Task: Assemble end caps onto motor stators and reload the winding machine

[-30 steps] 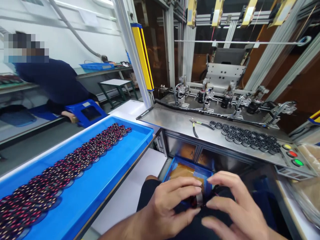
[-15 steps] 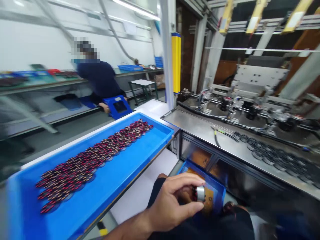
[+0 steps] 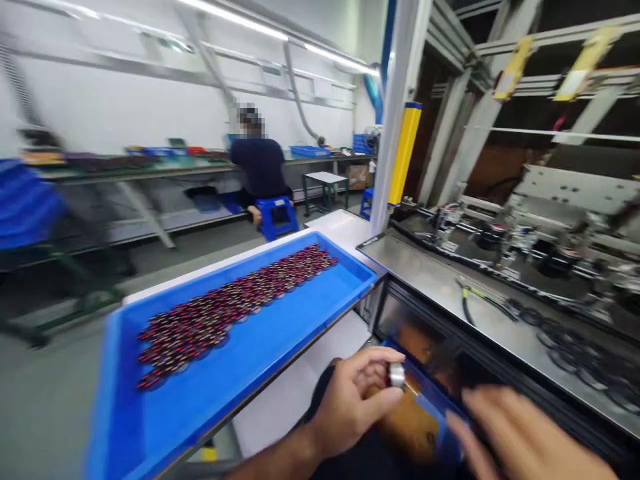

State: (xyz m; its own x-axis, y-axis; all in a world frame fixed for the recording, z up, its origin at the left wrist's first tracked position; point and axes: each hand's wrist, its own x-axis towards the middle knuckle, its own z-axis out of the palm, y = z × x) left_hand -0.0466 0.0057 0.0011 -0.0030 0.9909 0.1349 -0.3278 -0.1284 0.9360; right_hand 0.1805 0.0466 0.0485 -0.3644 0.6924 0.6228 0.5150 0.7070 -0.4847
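Note:
My left hand (image 3: pixel 353 400) is closed on a small silver metal cylinder (image 3: pixel 397 375), pinched between thumb and fingers. A thin light-coloured rod (image 3: pixel 413 389) shows just right of the cylinder; I cannot tell whether it joins it. At the lower right is my right hand (image 3: pixel 520 427), blurred by motion, thumb apart from the stretched fingers and nothing visible between them. To the left, a long blue tray (image 3: pixel 280 340) bears many flat round coil parts (image 3: pixel 220 313) with red and copper-coloured marks, laid in overlapping rows.
A metal-topped machine bench (image 3: pixel 425 267) stands at the right, with pliers (image 3: pixel 467 300) and dark rings (image 3: pixel 565 347) on it. Below the hands is a blue bin (image 3: pixel 440 400). A yellow guard post (image 3: pixel 406 153) rises behind. Farther back, a person (image 3: pixel 260 167) sits on a blue stool.
The view has swung left, so the tray and bench appear farther right. My right hand has come into view at the lower right. My left hand still holds the metal cylinder.

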